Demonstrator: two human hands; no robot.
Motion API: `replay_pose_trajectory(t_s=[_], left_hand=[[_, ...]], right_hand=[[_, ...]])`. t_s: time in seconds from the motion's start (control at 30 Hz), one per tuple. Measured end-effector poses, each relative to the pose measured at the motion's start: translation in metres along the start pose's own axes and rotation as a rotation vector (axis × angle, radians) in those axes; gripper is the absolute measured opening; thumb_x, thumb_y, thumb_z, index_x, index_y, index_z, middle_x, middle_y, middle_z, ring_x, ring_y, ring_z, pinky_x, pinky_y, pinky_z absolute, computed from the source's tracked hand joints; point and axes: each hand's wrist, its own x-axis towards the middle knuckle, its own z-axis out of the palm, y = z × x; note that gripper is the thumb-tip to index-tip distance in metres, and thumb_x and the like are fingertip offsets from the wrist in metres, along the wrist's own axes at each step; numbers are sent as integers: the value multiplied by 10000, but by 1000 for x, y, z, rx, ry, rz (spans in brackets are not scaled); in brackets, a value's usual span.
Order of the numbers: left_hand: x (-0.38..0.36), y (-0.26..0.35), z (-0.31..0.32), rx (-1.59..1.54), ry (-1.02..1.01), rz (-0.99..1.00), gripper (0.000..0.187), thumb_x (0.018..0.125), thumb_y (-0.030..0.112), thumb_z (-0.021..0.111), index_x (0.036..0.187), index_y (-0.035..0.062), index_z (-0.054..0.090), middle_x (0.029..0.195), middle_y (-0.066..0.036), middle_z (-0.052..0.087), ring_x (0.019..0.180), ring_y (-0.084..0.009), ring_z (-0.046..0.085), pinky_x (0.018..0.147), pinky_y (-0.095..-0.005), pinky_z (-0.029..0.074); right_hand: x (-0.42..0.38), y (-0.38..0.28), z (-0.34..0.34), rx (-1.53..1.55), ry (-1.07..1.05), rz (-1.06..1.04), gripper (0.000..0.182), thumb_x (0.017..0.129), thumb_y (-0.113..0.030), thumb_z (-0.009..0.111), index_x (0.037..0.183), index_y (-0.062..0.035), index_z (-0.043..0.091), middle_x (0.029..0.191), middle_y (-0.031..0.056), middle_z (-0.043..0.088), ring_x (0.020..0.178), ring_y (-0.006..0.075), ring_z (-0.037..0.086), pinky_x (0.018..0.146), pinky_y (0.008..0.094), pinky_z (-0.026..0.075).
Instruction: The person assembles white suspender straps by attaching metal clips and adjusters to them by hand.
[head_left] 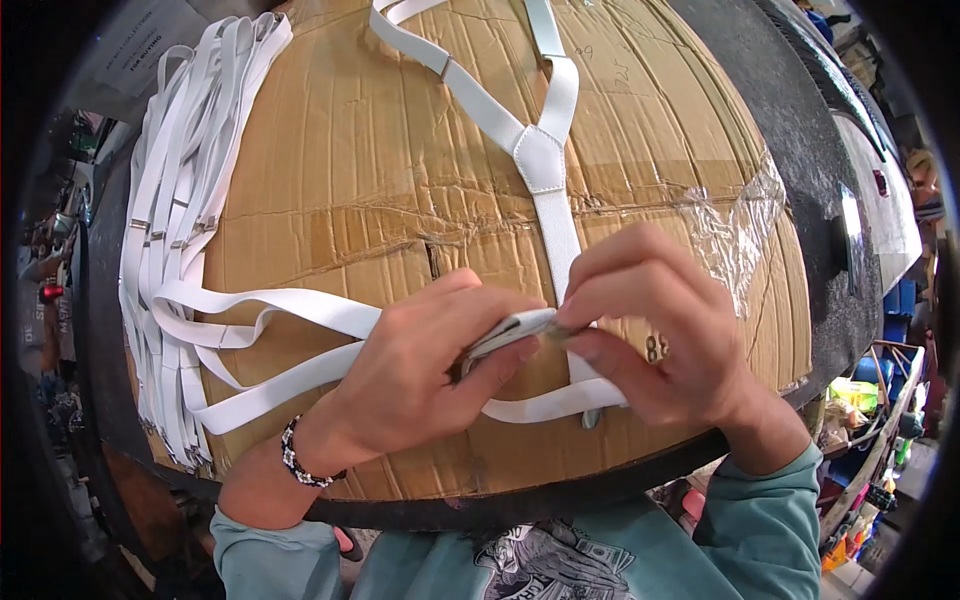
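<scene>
My left hand (430, 345) is closed around a folded end of white elastic suspenders (330, 310), whose straps trail left over the cardboard. At that end, the fingertips of my right hand (655, 330) pinch a small metal clip (562, 328), partly hidden by the fingers. Another pair of white suspenders (560, 235) runs up the cardboard from beneath my hands, with a stitched white joining patch (541, 160) where its straps fork. A loop of white strap hangs below my hands, and a metal clip (592, 417) shows beside it.
A thick pile of white suspenders (180, 200) lies along the left side, with metal clips and sliders showing. Flattened cardboard (350, 210) with clear tape covers the dark tabletop (770, 90). At the lower right stands a rack (880, 420) with colourful packets.
</scene>
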Motion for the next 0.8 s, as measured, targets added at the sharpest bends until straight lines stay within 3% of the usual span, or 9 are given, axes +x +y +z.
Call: replay_pose_trajectory(t_s=[0.1,0.17,0.27,0.33,0.47,0.57,0.67,0.8], left_hand=[[-1,-1,-3,-104,62,-62,460,900,22,776,1324,6,596,967,-117,715,822,-210,663,721,-315,524],[-2,-5,-2,-186,121,-36,592,921,15,779,1439,-11,494,960,-79,709,840,-88,624,753,-240,494],[-2,-6,-3,-85,98,83,781,904,38,813,1526,-27,346,1014,-118,731,873,-125,660,813,-252,516],[-1,-10,1,-2,131,192,816,894,59,830,1533,-31,332,1041,-130,732,898,-142,674,825,-266,529],[-1,-12,5,-32,115,184,873,840,158,895,1517,-26,376,1062,-136,724,912,-160,686,813,-280,546],[-1,-1,-5,27,56,91,906,772,244,949,1483,-14,451,1058,-122,711,864,-149,671,753,-271,541],[1,-2,-10,75,47,89,891,727,296,970,1437,-1,522,1043,-97,693,797,-129,624,674,-257,510],[5,0,-10,79,48,130,846,742,267,963,1424,4,537,1027,-78,674,756,-114,580,624,-248,476]], right_hand=[[-4,8,-1,220,7,167,170,985,-62,679,1107,-9,573,1122,173,655,853,174,661,710,329,554],[-6,9,3,392,20,259,164,1039,-106,624,1131,-14,526,1178,190,650,856,146,648,709,303,560],[-4,-1,8,579,59,348,175,1071,-142,590,1144,-17,492,1233,216,646,872,129,650,707,262,566],[-3,-3,9,666,57,386,173,1077,-146,580,1140,-16,485,1257,230,643,893,134,662,707,245,571],[-4,0,7,693,37,455,153,1078,-119,571,1141,-6,491,1224,207,650,941,156,679,737,275,592],[-7,2,11,775,102,474,149,1053,-7,579,1188,11,521,1108,94,624,958,100,651,774,262,559],[-7,2,10,709,52,477,145,1071,-91,578,1157,3,508,1104,145,653,980,157,667,784,304,597],[-8,3,11,686,89,439,120,1065,-49,572,1153,-1,505,1154,165,671,923,138,670,751,275,579]])
